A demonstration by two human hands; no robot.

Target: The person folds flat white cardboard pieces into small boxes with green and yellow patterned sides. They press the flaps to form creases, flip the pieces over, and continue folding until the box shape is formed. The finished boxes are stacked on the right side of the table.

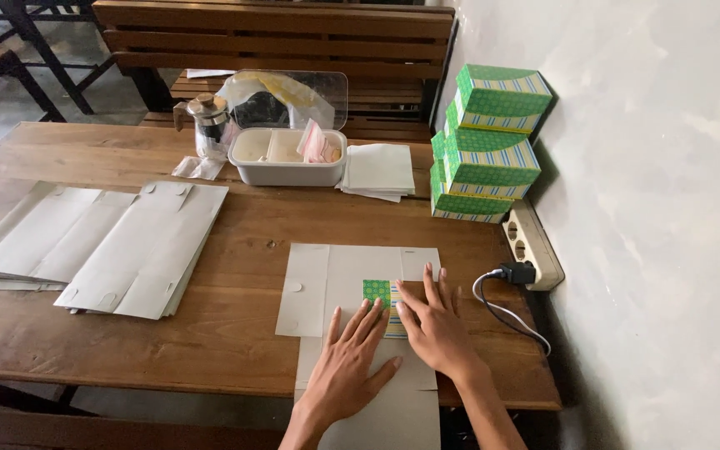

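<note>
On the near edge of the counter: a flat, unfolded grey carton blank (pixel 352 292) lies plain side up, its lower part hanging past the counter's front edge toward the person.
Head view, left hand (pixel 350 360): pressed flat on the blank, fingers spread and straight; its grip is wide and holds nothing, fingertips just touching a folded-over flap.
Head view, right hand (pixel 437 327): also flat and spread, lying on the right part of the blank beside the left hand; its grip is wide, closed on nothing, fingers over the flap's right end.
Folded flap (pixel 379 293): a small printed patch, green with dots and coloured stripes, showing between the two hands near the middle of the blank.
Counter (pixel 243 225): brown wooden planks.
Left side: a stack of flat grey blanks (pixel 97 246), fanned out, well apart from the hands.
Far side: a white plastic tub (pixel 287 167) with small packets inside, a glass jug with metal lid (pixel 210 125) just beside it, and a pile of white paper (pixel 377 171) to its right.
Right, against the wall: stacked green patterned boxes (pixel 485 146), finished and closed.
Wall edge: a cream power socket (pixel 531 242) with a black plug and white cable (pixel 506 292), near the right hand but not touching it.
</note>
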